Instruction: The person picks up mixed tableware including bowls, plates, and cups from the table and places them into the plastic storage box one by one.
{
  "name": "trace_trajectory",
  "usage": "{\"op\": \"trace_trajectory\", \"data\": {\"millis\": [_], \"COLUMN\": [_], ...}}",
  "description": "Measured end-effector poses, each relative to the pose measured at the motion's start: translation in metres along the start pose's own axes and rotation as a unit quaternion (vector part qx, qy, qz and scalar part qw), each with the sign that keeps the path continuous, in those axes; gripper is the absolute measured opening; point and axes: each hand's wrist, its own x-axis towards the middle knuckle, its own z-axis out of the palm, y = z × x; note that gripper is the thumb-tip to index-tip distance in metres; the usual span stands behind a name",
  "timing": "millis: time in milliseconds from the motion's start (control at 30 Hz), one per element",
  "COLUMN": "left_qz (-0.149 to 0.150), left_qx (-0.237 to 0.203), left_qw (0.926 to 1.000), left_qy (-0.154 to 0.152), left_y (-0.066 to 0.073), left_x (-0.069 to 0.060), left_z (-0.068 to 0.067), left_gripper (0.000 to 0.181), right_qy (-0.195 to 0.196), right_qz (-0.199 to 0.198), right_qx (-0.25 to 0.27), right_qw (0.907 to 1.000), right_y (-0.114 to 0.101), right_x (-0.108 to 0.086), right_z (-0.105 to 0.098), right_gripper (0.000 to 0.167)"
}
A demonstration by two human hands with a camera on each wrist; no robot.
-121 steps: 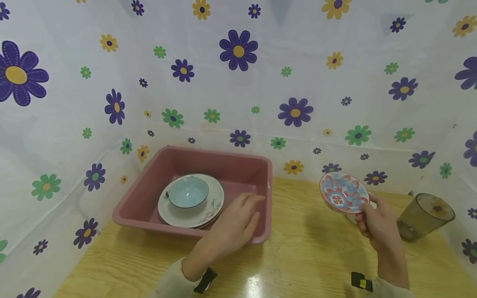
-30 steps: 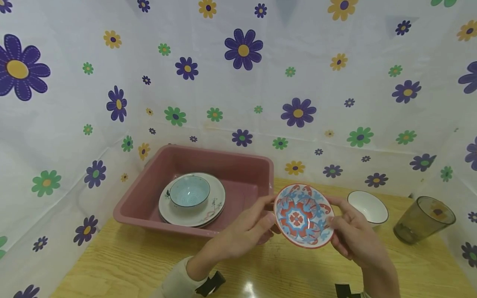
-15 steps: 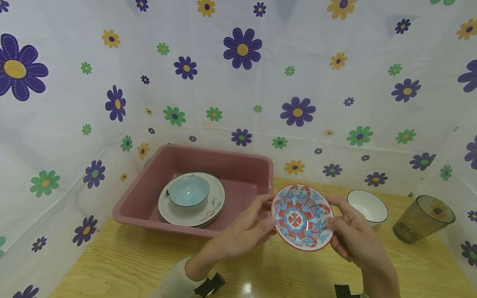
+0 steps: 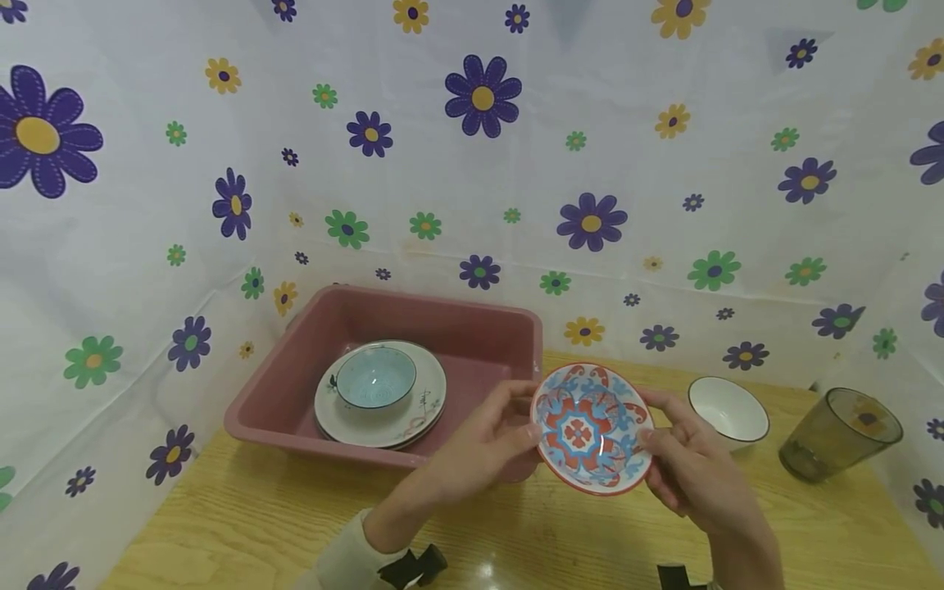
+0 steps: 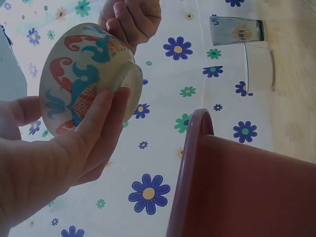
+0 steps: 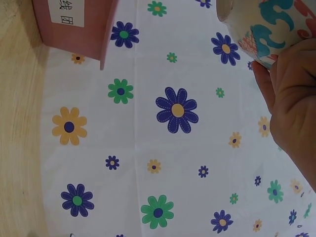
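A bowl with a red and blue pattern (image 4: 590,430) is held up between both hands, its inside facing the head camera. My left hand (image 4: 472,451) grips its left rim, thumb at the edge; in the left wrist view the fingers (image 5: 98,123) lie along the outside of the bowl (image 5: 74,84). On the right side, my right hand (image 4: 701,467) pinches the rim, thumb on the inner face. From the right wrist, the right hand (image 6: 296,98) shows against the patterned outside of the bowl (image 6: 276,24).
A pink basin (image 4: 243,418) stands at the left, holding stacked white plates (image 4: 424,369) with a light blue bowl (image 4: 376,378) on top. To the right are a white bowl (image 4: 728,408) and a tinted glass (image 4: 833,438) on the wooden table (image 4: 295,524). Flowered sheeting hangs behind.
The patterned bowl has moved left from near the glass, uncovering the white bowl. My left hand has come from over the basin to its rim. Lately both hands shifted slightly left with it.
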Motion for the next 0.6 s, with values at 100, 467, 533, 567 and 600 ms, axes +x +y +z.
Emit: {"op": "trace_trajectory", "data": {"millis": [100, 467, 533, 567, 600], "left_qz": [-0.019, -0.090, -0.092, -0.091, -0.088], "left_qx": [0.004, -0.064, -0.074, -0.077, -0.079], "left_qw": [0.9996, 0.9916, 0.9907, 0.9907, 0.9908], "left_qy": [0.023, 0.067, 0.066, 0.067, 0.067], "left_y": [0.001, 0.009, 0.009, 0.009, 0.009], "left_x": [0.000, -0.004, -0.004, -0.005, -0.005], "left_z": [0.000, 0.000, 0.000, 0.000, -0.001], "left_gripper": [0.049, 0.044, 0.044, 0.045, 0.045], "right_qy": [0.019, 0.086, 0.090, 0.092, 0.094], "right_qz": [0.004, 0.041, 0.041, 0.041, 0.042], "right_qx": [-0.010, -0.086, -0.092, -0.095, -0.096], "right_qw": [0.9998, 0.9917, 0.9908, 0.9904, 0.9901], "right_y": [0.000, 0.000, 0.000, 0.001, 0.001], "right_x": [0.001, 0.006, 0.006, 0.006, 0.006], "right_z": [0.003, 0.014, 0.015, 0.015, 0.016], "right_gripper": [0.042, 0.039, 0.039, 0.040, 0.040]}}
